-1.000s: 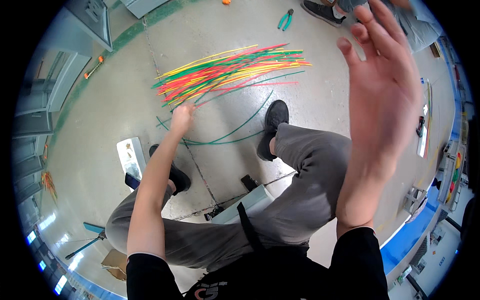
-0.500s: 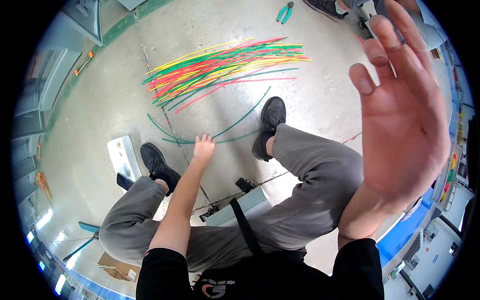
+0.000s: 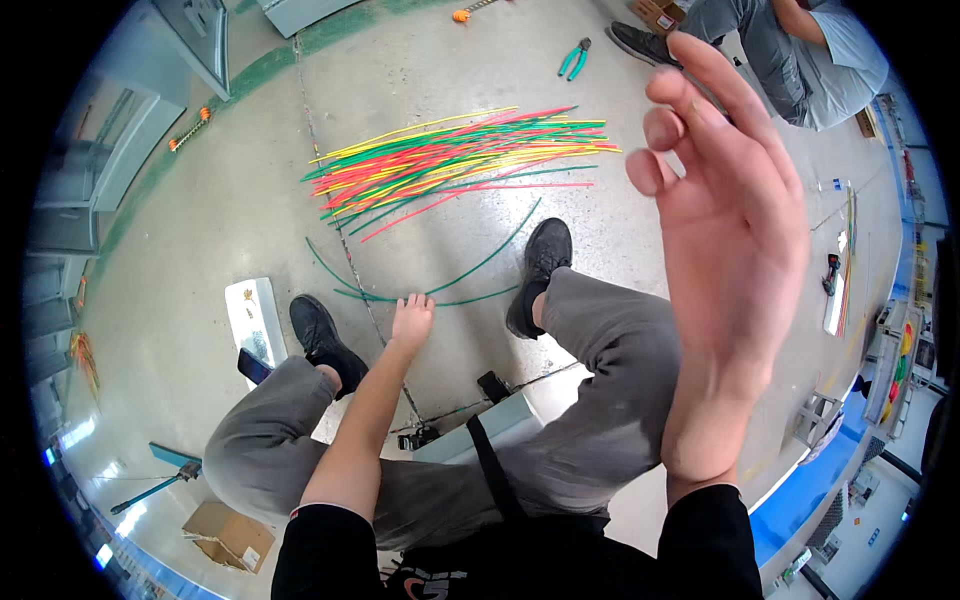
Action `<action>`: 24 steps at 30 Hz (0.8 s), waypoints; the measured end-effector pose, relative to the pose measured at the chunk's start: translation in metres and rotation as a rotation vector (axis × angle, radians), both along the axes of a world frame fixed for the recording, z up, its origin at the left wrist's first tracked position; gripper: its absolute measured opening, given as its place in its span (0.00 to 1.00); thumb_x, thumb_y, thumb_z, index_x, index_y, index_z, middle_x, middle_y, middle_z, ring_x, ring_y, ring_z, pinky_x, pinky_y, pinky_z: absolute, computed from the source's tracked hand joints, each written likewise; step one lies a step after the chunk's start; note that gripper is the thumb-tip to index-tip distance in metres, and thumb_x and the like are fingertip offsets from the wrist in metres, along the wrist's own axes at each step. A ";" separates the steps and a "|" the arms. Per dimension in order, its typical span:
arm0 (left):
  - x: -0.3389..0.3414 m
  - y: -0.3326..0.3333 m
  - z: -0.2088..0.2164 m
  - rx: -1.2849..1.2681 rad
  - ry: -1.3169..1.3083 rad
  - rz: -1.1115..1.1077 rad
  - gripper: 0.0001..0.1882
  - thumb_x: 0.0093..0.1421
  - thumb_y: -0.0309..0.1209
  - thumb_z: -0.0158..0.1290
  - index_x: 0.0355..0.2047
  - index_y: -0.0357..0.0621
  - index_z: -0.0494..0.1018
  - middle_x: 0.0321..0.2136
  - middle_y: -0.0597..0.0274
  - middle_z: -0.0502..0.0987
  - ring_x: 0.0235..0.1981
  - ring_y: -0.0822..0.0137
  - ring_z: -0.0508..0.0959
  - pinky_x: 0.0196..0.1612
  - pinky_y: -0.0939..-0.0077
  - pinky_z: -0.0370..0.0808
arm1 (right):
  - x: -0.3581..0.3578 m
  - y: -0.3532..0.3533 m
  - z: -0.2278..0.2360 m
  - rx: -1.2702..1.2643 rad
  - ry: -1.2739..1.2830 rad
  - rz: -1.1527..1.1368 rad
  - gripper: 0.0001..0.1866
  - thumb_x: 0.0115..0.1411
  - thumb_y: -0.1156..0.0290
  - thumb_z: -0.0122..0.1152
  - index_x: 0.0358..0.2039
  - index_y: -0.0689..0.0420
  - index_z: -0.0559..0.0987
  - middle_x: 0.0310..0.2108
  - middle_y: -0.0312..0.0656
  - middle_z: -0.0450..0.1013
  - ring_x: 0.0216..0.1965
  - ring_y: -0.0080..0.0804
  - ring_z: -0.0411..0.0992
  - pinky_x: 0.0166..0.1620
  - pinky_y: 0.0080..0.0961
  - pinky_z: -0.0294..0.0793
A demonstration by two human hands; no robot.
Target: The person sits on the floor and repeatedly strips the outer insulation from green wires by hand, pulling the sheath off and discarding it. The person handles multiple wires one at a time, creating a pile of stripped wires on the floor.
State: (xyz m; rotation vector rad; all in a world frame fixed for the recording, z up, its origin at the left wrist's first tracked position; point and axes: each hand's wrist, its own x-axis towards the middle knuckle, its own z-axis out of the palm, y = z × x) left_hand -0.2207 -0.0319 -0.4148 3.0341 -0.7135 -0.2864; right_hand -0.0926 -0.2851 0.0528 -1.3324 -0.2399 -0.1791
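Observation:
Low in front of me, my left hand point(image 3: 413, 319) is closed on green wire point(image 3: 490, 262), which curves out to both sides of my fingers. Two green lengths seem to cross at my hand; whether I grip one or both is hard to tell. My right hand point(image 3: 735, 200) is raised close to the camera at the right, palm showing, fingers apart and loosely bent, holding nothing. Beyond my feet, a loose pile of red, green and yellow wires point(image 3: 460, 160) lies across the concrete floor.
Green-handled pliers point(image 3: 575, 60) lie past the pile. A white tray point(image 3: 252, 318) with small brass-coloured pieces and a phone point(image 3: 254, 366) are by my left foot. A cardboard box point(image 3: 228, 535) sits lower left. Another person point(image 3: 780, 60) sits at the far right.
My right hand has moved left and a little away from the camera. The view has tilted, so the floor items appear lower. My left hand still grips the green wire.

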 end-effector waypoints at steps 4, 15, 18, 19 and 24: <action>-0.003 -0.009 -0.013 0.019 0.122 0.056 0.07 0.54 0.29 0.48 0.32 0.44 0.73 0.34 0.60 0.74 0.42 0.60 0.73 0.45 0.59 0.69 | -0.005 -0.009 0.004 -0.089 0.152 -0.060 0.25 0.62 0.70 0.45 0.58 0.69 0.64 0.43 0.42 0.70 0.39 0.23 0.63 0.38 0.18 0.62; 0.168 0.050 0.151 -0.727 0.102 0.380 0.10 0.52 0.32 0.52 0.26 0.36 0.74 0.19 0.53 0.75 0.23 0.62 0.76 0.30 0.65 0.73 | 0.025 0.016 -0.003 0.077 0.189 -0.137 0.14 0.63 0.71 0.50 0.44 0.67 0.75 0.33 0.39 0.73 0.29 0.20 0.65 0.32 0.20 0.66; 0.191 0.036 0.278 -1.131 0.427 0.426 0.18 0.65 0.39 0.48 0.26 0.38 0.74 0.14 0.75 0.64 0.17 0.81 0.61 0.21 0.81 0.59 | 0.040 0.010 -0.013 0.040 0.218 -0.130 0.12 0.60 0.73 0.53 0.40 0.67 0.78 0.29 0.39 0.74 0.25 0.18 0.64 0.28 0.17 0.65; 0.185 0.035 0.318 -1.145 0.429 0.446 0.18 0.65 0.39 0.48 0.26 0.38 0.74 0.14 0.75 0.64 0.17 0.81 0.61 0.21 0.82 0.58 | 0.045 0.006 -0.018 -0.080 0.248 -0.108 0.13 0.60 0.69 0.54 0.39 0.66 0.78 0.28 0.38 0.74 0.25 0.18 0.64 0.27 0.17 0.65; 0.114 0.060 0.397 -1.181 0.386 0.457 0.17 0.65 0.39 0.49 0.27 0.38 0.75 0.15 0.75 0.63 0.18 0.81 0.59 0.21 0.83 0.56 | 0.045 0.037 -0.011 -0.365 0.344 0.120 0.26 0.62 0.49 0.54 0.39 0.64 0.78 0.25 0.33 0.70 0.23 0.15 0.60 0.25 0.15 0.62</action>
